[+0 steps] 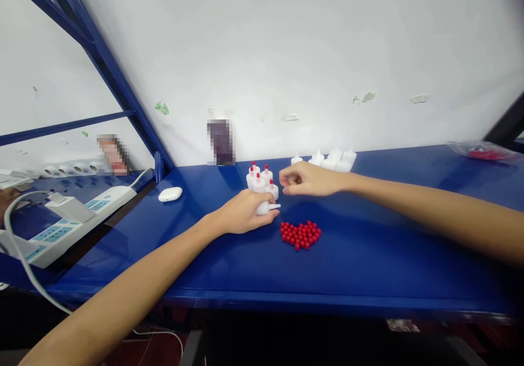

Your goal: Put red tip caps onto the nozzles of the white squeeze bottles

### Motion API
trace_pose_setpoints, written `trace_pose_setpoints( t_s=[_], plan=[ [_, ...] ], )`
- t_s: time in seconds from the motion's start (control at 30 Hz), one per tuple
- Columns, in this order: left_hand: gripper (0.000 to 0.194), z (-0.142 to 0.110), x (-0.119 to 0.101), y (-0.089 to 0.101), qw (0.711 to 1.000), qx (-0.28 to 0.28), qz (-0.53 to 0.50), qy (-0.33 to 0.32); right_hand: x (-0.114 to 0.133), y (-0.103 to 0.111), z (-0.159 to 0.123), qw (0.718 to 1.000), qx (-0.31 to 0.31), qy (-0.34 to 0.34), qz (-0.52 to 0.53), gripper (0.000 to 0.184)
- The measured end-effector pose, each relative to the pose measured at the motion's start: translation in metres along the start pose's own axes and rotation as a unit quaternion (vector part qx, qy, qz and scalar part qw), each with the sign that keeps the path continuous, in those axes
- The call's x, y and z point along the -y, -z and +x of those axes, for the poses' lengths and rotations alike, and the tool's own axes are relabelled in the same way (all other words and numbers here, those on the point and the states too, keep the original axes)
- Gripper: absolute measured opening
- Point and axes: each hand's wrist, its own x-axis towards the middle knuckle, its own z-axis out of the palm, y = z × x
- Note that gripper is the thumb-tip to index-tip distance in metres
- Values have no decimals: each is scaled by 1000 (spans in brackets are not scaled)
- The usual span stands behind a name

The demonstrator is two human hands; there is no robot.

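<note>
My left hand [248,211] is closed around a small white dropper bottle [264,208], tilted so that its bare nozzle points right. Just beyond it stand several white bottles with red caps [257,180]. My right hand [313,179] hovers to the right of these, fingers curled in; whatever they may hold is hidden. Behind the right hand, near the wall, are more white bottles [323,160], partly covered by it, and no red shows on them. A loose cluster of small red caps [301,235] lies on the blue tabletop [347,268] in front of both hands.
A white earbud case [170,194] sits at left on the table. A dark pixelated rectangle [221,142] leans on the wall. Past the blue frame [110,71] are a power strip [77,219] and cables. A clear bag with red pieces [483,152] lies far right.
</note>
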Motion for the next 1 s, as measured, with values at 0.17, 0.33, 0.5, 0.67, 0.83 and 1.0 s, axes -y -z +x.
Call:
trace_pose_setpoints(
  t_s=[0.17,0.33,0.5,0.67,0.83,1.0],
  plan=[
    [28,0,0,2,1000,11,-20,-10,15,1,-10,991,120,51,-16,9],
    [24,0,0,2,1000,17,-17,4,13,-1,-8,980,164,106,-28,13],
    [17,1,0,2,1000,17,-13,5,11,-3,-8,979,175,105,-22,19],
    [18,0,0,3,1000,16,-26,8,17,-6,-8,981,171,89,-17,18],
    [18,1,-1,3,999,8,-37,5,19,-8,-8,982,158,95,-26,15],
    [20,1,-2,4,999,14,-36,13,20,-10,-7,982,154,107,-36,12]
  ],
)
